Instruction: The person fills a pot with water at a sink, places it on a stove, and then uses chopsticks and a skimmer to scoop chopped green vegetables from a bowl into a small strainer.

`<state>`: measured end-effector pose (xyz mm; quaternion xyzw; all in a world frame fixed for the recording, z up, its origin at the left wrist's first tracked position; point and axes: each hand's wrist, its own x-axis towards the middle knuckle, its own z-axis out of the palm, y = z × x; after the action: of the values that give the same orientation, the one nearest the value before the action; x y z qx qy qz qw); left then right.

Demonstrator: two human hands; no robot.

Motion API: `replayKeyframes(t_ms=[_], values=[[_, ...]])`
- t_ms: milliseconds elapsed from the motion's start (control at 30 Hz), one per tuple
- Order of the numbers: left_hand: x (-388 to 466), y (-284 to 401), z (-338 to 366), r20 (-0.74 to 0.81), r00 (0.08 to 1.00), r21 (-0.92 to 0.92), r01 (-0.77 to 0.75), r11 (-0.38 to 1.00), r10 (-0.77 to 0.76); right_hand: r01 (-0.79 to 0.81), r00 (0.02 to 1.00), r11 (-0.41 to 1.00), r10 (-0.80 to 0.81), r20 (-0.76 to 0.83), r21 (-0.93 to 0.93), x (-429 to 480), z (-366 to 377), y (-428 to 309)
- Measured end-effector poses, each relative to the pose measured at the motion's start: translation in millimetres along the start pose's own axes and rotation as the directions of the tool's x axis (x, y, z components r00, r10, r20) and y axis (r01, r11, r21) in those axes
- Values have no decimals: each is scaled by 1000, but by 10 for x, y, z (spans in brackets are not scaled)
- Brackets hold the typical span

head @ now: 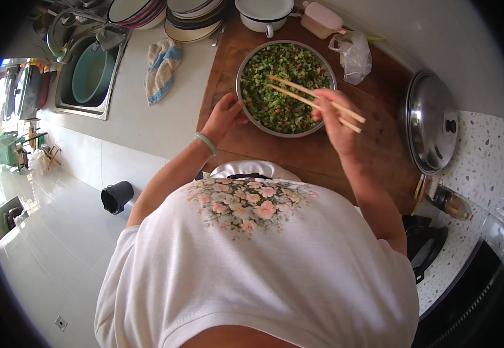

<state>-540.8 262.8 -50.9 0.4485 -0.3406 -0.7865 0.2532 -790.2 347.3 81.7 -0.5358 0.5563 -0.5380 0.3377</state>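
Observation:
In front of me a round metal basin (pixel 330 71) stands on a brown wooden board (pixel 273 152). Finely chopped green vegetables with orange bits (pixel 278 104) fill much of it. My left hand (pixel 225 115) is at the basin's left rim, thumb against the edge and fingers beside the outer wall. A pair of wooden chopsticks (pixel 297 89) is held in my right hand (pixel 336 115), over the basin's right side. Their tips are spread a little apart and reach the chopped vegetables near the middle.
Behind the basin are a white enamel pot (pixel 264 17), a pink-lidded container (pixel 322 19) and a plastic bag (pixel 354 58). A large metal lid (pixel 430 124) leans at right. Leftward lie a striped cloth (pixel 162 71), stacked dishes (pixel 193 26) and a sink (pixel 104 111) holding a green basin (pixel 93 76).

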Motion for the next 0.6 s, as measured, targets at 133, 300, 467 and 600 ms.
replayKeyframes(t_ms=[133, 300, 467, 600], values=[[51, 30, -12, 29, 1000, 21, -10, 1000, 9, 59, 996, 997, -56, 69, -46, 172, 365, 219], [61, -17, -51, 33, 999, -10, -8, 1000, 8, -90, 994, 996, 91, 52, -20, 214, 197, 436], [65, -29, -29, 18, 1000, -22, -21, 1000, 21, -175, 985, 984, 175, 10, -26, 122, -59, 286], [66, -36, -23, 21, 1000, -32, -21, 999, 22, -210, 978, 978, 209, -20, -20, 107, -219, 158]])
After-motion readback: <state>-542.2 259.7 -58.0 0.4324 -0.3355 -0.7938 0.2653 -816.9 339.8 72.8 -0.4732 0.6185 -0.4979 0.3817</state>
